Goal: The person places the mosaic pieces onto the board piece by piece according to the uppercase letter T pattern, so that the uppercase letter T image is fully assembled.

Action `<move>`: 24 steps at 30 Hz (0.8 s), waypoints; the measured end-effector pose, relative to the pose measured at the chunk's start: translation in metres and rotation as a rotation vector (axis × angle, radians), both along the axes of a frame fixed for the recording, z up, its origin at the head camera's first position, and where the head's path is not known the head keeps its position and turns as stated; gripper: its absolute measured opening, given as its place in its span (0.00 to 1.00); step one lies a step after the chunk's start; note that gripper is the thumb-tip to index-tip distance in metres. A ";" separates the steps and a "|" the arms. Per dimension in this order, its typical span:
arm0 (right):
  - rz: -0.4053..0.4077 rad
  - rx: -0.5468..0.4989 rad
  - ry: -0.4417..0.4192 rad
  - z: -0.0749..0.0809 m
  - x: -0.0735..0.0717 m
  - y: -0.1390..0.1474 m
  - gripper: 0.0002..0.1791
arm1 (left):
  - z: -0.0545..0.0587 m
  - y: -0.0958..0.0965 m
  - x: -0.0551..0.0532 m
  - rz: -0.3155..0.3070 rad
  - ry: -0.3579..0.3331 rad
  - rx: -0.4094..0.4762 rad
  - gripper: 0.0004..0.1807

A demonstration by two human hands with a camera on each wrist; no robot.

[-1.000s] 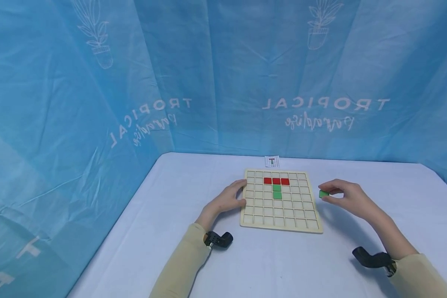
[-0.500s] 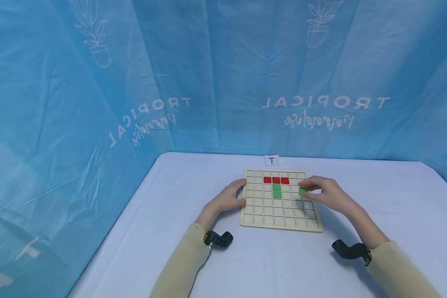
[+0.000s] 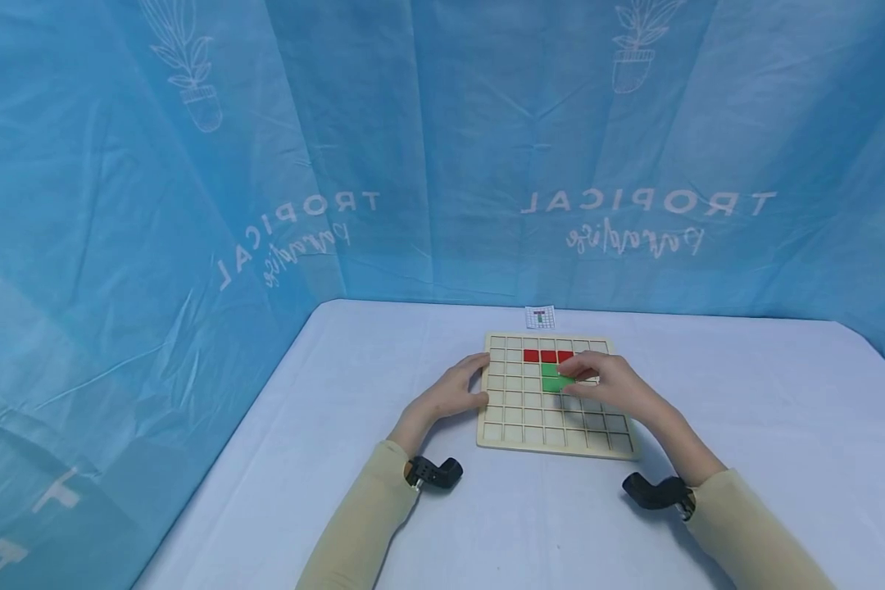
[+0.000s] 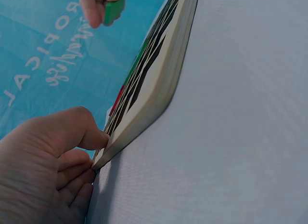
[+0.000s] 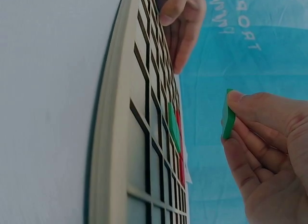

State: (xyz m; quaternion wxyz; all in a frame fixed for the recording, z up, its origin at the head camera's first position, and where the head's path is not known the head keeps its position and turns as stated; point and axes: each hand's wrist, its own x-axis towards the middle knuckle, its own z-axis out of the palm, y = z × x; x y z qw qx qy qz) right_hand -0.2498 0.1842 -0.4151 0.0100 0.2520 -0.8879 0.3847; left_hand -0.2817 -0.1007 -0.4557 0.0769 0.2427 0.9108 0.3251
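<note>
A square wooden grid board (image 3: 516,443) lies on the white table. Three red tiles (image 3: 531,356) sit in a row near its far side, with green tiles (image 3: 549,371) below the middle one. My left hand (image 3: 453,392) rests against the board's left edge, thumb and fingertips spread along it. Over the board, my right hand (image 3: 608,381) pinches a green tile (image 5: 228,115) between thumb and fingers. The right wrist view shows that tile raised off the board, while in the head view it overlaps the cell beside the lower green tile.
Behind the board lies a small printed card (image 3: 540,317) with a grid and a T pattern. Blue printed fabric (image 3: 472,164) hangs along the table's back and left side. Each wrist wears a black camera mount (image 3: 433,473).
My right hand has moved left from beyond the board's right edge to over its middle, carrying the green tile. The left hand has stayed at the left edge.
</note>
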 end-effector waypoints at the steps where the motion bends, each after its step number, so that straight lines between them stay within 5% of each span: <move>1: 0.002 0.001 0.000 0.000 0.000 -0.002 0.17 | 0.000 0.000 0.000 -0.001 0.002 -0.003 0.42; 18: 0.044 -0.008 -0.041 -0.013 -0.004 -0.013 0.17 | 0.001 0.001 -0.001 0.004 -0.005 -0.010 0.42; 24: 0.070 0.051 0.008 -0.020 -0.007 -0.015 0.17 | 0.000 0.001 -0.001 -0.001 -0.001 -0.008 0.42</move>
